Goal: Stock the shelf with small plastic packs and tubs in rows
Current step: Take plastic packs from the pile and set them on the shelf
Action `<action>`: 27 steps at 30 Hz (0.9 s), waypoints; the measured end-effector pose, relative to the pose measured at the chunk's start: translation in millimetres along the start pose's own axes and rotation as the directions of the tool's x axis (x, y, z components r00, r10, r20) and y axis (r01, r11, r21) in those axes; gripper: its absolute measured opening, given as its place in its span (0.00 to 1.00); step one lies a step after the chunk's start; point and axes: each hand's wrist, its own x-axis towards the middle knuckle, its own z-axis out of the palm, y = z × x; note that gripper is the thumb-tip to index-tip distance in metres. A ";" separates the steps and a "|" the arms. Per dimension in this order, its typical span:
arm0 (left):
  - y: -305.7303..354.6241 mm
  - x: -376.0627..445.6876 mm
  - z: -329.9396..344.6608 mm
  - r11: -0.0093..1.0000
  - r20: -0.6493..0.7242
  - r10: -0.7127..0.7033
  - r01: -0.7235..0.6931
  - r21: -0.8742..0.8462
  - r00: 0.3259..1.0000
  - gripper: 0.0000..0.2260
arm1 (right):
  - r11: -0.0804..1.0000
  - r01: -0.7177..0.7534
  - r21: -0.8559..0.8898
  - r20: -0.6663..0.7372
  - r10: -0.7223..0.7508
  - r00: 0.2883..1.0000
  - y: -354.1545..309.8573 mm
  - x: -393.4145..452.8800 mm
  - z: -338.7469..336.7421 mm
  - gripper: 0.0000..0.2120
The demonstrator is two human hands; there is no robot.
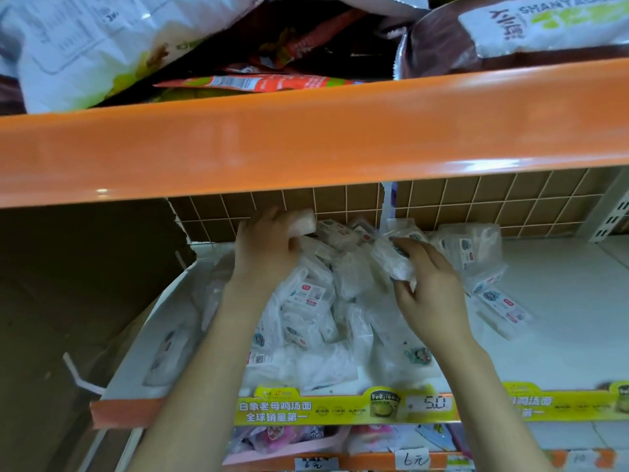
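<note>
A loose heap of small clear plastic packs (306,321) with white contents and printed labels lies on the white middle shelf (561,301). My left hand (265,247) reaches to the back of the shelf and grips one white pack (303,222) near the tiled wall. My right hand (425,284) holds another clear pack (394,258) above the heap, thumb and fingers curled round it. More packs (473,247) stand against the back wall to the right, and one (503,306) lies flat beside them.
An orange shelf edge (306,137) hangs close overhead, loaded with large snack bags (88,46). A yellow-green price strip (340,407) fronts the middle shelf. A brown cardboard side (85,284) stands at left. Pink packs (282,434) fill the lower shelf.
</note>
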 end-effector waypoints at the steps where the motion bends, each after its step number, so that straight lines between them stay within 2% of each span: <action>1: 2.7 -10.0 -2.6 0.999 -0.054 0.006 -0.009 -0.048 0.999 0.18 | 1.000 -0.003 0.012 -0.014 0.003 1.000 -3.3 -1.4 0.3 0.26; 3: 10.2 -29.3 -6.6 0.987 -0.135 -0.014 -0.008 -0.160 0.991 0.18 | 0.999 -0.020 0.034 -0.037 0.021 0.999 -10.3 -5.6 1.1 0.27; 6: 23.9 -55.1 -10.8 0.966 -0.136 -0.069 0.032 -0.255 0.988 0.18 | 1.000 -0.014 0.016 -0.038 0.014 0.999 -17.6 -15.0 3.4 0.27; 11: 34.8 -91.8 -8.2 0.950 -0.129 -0.047 0.004 -0.314 0.991 0.19 | 0.999 -0.003 -0.033 -0.017 0.002 1.000 -24.7 -27.4 5.1 0.29; 15: 39.1 -101.1 -2.4 0.944 -0.072 -0.067 0.040 -0.326 0.995 0.20 | 0.999 0.004 -0.048 -0.010 -0.004 1.000 -25.4 -34.2 1.8 0.29; 18: 46.1 -99.3 -1.4 0.932 -0.078 -0.088 0.054 -0.358 0.993 0.19 | 0.998 -0.019 -0.060 -0.021 0.018 1.000 -20.4 -38.4 -6.2 0.30; 22: 66.7 -91.0 -3.0 0.928 -0.088 -0.114 0.075 -0.364 0.990 0.19 | 0.996 -0.047 -0.080 -0.066 0.042 0.997 -0.1 -43.5 -26.5 0.30; 27: 119.4 -79.5 1.4 0.933 -0.162 -0.106 0.042 -0.359 0.981 0.19 | 0.996 -0.045 -0.075 -0.070 0.039 0.997 44.2 -42.8 -59.9 0.29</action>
